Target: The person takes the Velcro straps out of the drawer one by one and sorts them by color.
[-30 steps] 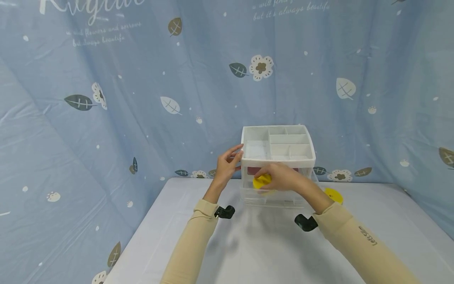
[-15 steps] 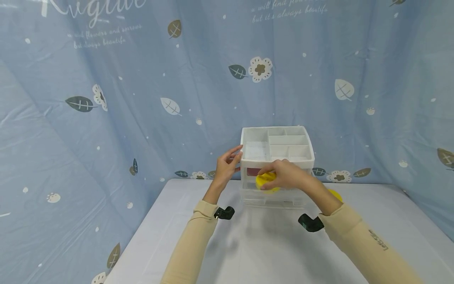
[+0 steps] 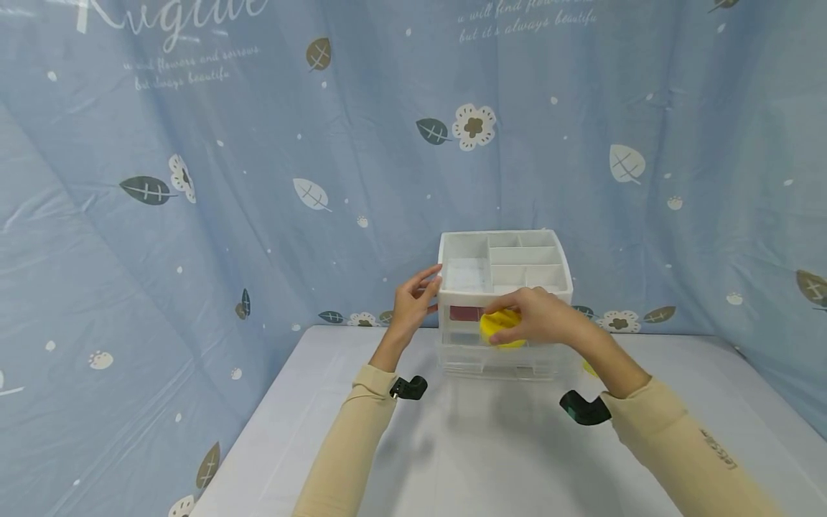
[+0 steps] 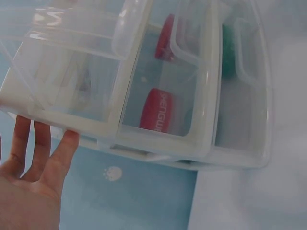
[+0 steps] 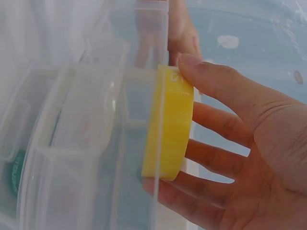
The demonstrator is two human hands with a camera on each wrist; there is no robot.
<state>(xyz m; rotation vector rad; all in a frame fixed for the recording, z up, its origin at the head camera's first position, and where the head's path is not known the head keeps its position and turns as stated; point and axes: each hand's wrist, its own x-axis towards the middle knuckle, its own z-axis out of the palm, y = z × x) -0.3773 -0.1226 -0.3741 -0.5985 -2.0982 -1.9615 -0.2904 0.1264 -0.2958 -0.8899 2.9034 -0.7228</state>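
Observation:
My right hand point(image 3: 545, 317) pinches a roll of yellow tape point(image 3: 501, 329) at the front of a white desktop drawer unit point(image 3: 507, 296). In the right wrist view the yellow tape stands on edge, thumb at its top and fingers along its lower side; part of it shows through the clear wall of the pulled-out upper drawer point(image 5: 136, 43). My left hand point(image 3: 413, 305) rests on the unit's left side, its fingertips touching the frame. Two red tape rolls point(image 4: 157, 111) lie in the middle drawer and a green tape roll point(image 4: 229, 50) in the lower one, in the left wrist view.
A divided tray point(image 3: 523, 255) forms the unit's top. Another yellow roll point(image 3: 589, 368) on the white tabletop point(image 3: 491, 459) is mostly hidden behind my right forearm. A blue patterned curtain point(image 3: 362, 143) hangs close behind the unit.
My right hand has moved right along the drawer front with the yellow tape, and its forearm now covers most of the other yellow roll. My left hand stays in place.

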